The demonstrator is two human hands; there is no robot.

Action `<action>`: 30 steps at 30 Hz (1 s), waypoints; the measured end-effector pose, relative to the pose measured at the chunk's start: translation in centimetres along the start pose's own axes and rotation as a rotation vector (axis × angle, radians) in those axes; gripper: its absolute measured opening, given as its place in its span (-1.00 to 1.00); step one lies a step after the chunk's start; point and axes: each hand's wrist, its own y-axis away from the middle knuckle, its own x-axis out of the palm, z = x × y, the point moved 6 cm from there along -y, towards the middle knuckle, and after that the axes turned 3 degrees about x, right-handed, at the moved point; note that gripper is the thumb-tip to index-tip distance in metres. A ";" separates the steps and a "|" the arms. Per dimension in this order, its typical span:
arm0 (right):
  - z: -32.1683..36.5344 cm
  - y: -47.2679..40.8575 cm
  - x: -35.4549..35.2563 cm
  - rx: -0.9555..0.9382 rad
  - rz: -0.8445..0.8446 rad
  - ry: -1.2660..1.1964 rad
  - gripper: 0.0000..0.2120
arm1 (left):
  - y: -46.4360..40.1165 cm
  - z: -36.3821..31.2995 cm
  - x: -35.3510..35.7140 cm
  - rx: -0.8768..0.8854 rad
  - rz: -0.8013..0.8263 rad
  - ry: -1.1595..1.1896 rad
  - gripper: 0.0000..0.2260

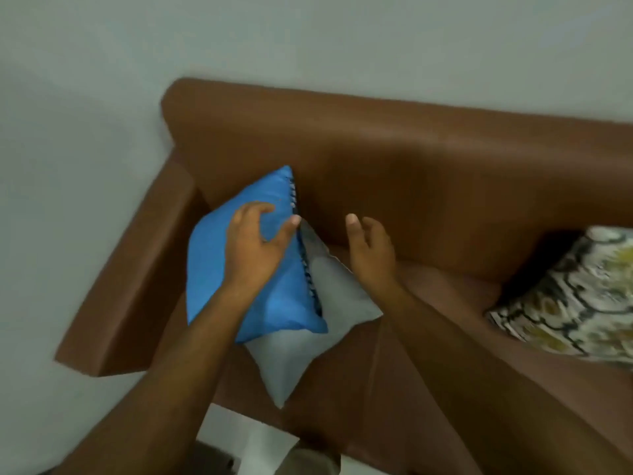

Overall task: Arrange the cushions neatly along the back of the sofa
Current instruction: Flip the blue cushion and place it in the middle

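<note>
A bright blue cushion [219,269] lies tilted in the left corner of the brown sofa [428,173], its top corner against the backrest. Under it lies a grey cushion [298,351], sticking out toward the front of the seat. My left hand [255,245] rests on the blue cushion's top face, fingers spread and curled, not gripping. Just right of the blue cushion's edge, my right hand [368,248] hovers over the grey cushion with fingers apart and holds nothing. A white, black and yellow patterned cushion [575,296] leans against the backrest at the right edge.
The sofa's left armrest [137,269] runs close beside the blue cushion. A pale wall [308,39] stands behind and to the left of the sofa. Bare brown seat [445,303] lies between the grey cushion and the patterned one. Light floor [246,443] shows below.
</note>
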 end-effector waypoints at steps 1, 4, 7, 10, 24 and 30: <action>1.6 -0.6 2.8 0.010 0.063 0.033 -0.25 | -0.9 3.0 -1.9 -0.099 -0.042 0.008 -0.54; 3.7 -2.2 9.3 0.090 0.198 0.142 -0.08 | -2.3 14.2 -4.3 -0.512 0.000 0.061 -0.30; 1.5 -3.3 12.6 0.215 0.273 0.162 -0.06 | -0.9 21.6 -3.5 -0.822 0.064 0.281 -0.16; -1.7 -3.8 13.9 0.222 0.285 0.166 -0.31 | 0.7 24.3 -1.0 -0.896 0.163 0.613 -0.58; -6.1 0.7 -1.2 0.325 -0.105 0.038 -0.69 | 4.2 16.4 4.8 -0.754 0.263 0.840 -0.46; 2.1 1.6 -11.8 0.169 -0.286 0.083 -0.74 | 2.6 7.2 9.3 -0.483 0.489 0.632 -0.18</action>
